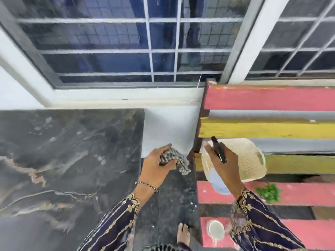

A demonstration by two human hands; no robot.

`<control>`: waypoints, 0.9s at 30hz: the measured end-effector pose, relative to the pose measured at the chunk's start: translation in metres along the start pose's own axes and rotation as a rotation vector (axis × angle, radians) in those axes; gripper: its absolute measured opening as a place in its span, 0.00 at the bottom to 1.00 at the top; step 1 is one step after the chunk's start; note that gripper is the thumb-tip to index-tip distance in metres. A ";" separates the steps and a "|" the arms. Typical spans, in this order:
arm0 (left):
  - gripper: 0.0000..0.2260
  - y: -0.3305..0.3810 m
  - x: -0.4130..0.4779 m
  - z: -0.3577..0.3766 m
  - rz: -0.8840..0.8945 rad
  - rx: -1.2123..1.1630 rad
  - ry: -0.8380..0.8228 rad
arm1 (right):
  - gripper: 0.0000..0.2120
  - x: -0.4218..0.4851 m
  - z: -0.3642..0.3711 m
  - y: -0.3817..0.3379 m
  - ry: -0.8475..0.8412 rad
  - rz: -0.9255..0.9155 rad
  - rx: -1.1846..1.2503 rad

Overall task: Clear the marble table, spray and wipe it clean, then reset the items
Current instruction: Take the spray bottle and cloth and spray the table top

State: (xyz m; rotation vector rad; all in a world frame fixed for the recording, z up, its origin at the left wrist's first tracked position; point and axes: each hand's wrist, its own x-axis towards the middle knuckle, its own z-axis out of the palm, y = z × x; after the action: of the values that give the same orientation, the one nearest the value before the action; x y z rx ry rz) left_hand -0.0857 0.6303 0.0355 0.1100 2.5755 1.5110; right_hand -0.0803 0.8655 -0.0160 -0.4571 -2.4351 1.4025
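Note:
The dark marble table [68, 151] fills the left of the view, with pale wet-looking spots on its top. My left hand [155, 165] is closed around a crumpled grey patterned cloth [176, 161], held just off the table's right edge above the dark floor. My right hand [223, 163] grips a clear spray bottle [213, 171] with a black trigger [218, 150], held over the left end of the striped bench [272, 98].
A slatted bench painted pink, yellow and grey stands at the right. A cream plastic basket [250, 160] sits on it, with a green leafy sprig [268, 192] and a small round pale object [215, 230] nearby. A barred window [145, 42] lies beyond. My bare foot [183, 234] is on the floor.

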 end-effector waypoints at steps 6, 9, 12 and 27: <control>0.21 -0.010 0.040 0.064 -0.074 0.016 -0.052 | 0.13 0.074 -0.016 0.086 -0.108 0.031 -0.266; 0.23 -0.022 0.053 0.081 -0.108 0.077 -0.090 | 0.19 0.092 -0.007 0.124 -0.149 0.113 -0.311; 0.30 -0.031 0.062 0.087 -0.122 0.135 -0.110 | 0.24 0.098 0.005 0.152 -0.177 0.148 -0.355; 0.29 -0.049 0.062 0.084 -0.213 0.117 -0.091 | 0.30 0.063 0.019 0.181 -0.155 0.232 -0.232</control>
State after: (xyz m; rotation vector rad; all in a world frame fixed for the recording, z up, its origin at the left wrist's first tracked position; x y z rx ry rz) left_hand -0.1315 0.6875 -0.0538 -0.0784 2.5113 1.2528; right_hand -0.1226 0.9626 -0.1772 -0.7308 -2.7610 1.2870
